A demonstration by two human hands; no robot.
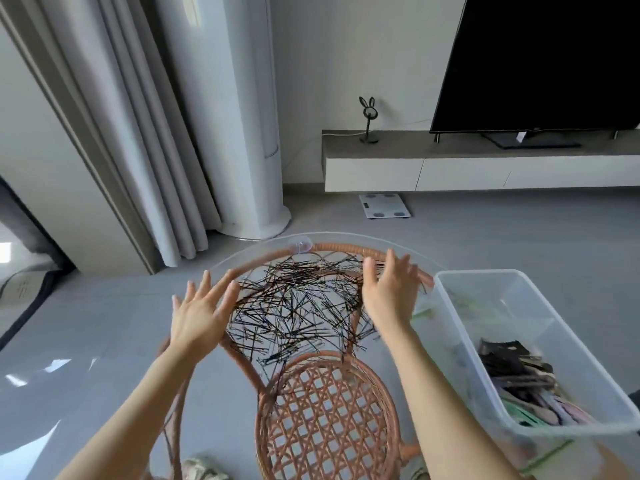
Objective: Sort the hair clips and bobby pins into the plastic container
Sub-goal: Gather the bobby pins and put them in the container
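A wide pile of black bobby pins [298, 306] lies spread on the round glass tabletop [263, 245] over a rattan frame. My left hand [201, 313] hovers at the pile's left edge, fingers apart, holding nothing. On the pile's right edge is my right hand [389, 289], also spread and empty. A clear plastic container [450, 296] stands to the right of the pile; dark and pastel hair clips [519, 379] lie heaped in its near end. A few green clips [420, 313] show on the glass beside the container.
Under the glass sits a woven rattan shelf [325, 424]. Grey floor surrounds the table. Behind it stand a white cylindrical unit [249, 133], grey curtains [138, 133], a low TV cabinet [450, 161] with a black screen [540, 60], and a floor scale [384, 206].
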